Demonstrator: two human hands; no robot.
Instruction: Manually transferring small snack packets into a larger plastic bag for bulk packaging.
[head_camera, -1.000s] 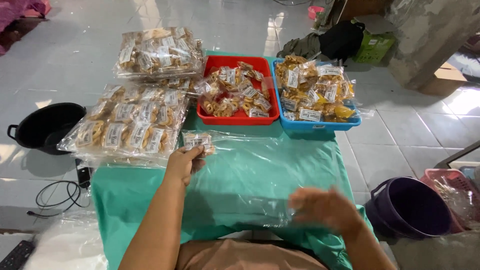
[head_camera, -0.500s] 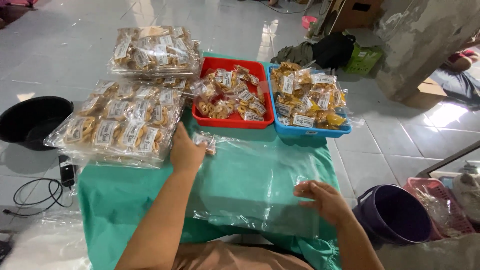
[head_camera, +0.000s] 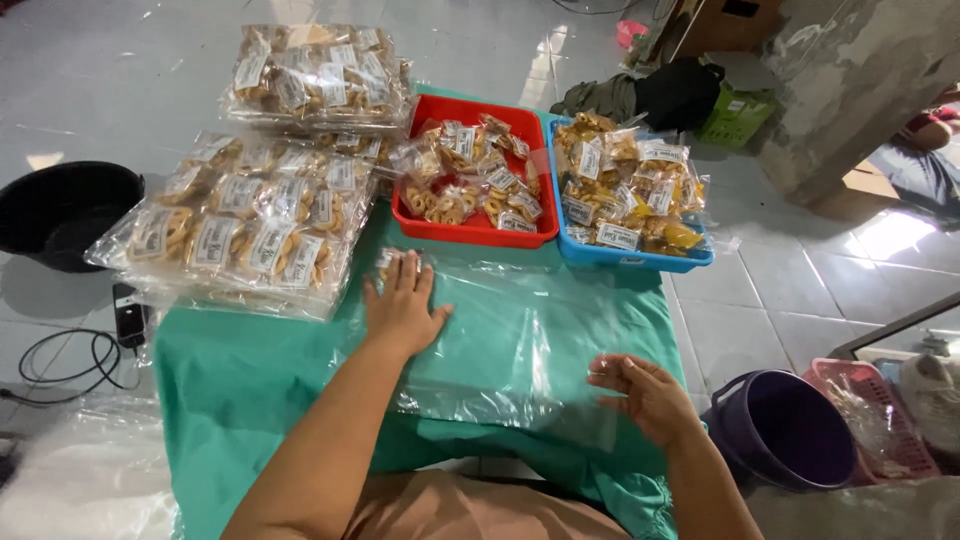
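A large clear plastic bag (head_camera: 520, 350) lies flat on the green tablecloth (head_camera: 250, 390). One small snack packet (head_camera: 392, 262) sits at its far left end. My left hand (head_camera: 403, 308) lies flat on the bag with fingers spread, its fingertips touching that packet. My right hand (head_camera: 645, 395) hovers at the bag's near right corner, fingers loosely curled, and whether it pinches the plastic cannot be told.
Big bags of packed snacks (head_camera: 255, 225) are stacked at the left, another stack (head_camera: 320, 80) behind. A red tray (head_camera: 470, 230) and a blue tray (head_camera: 640, 258) hold small packets. A black pot (head_camera: 60, 210) stands on the floor at left, a purple bucket (head_camera: 790, 430) at right.
My left hand let go of the small packet and flattened onto the bag. My right hand shifted slightly and stays near the bag's right corner.
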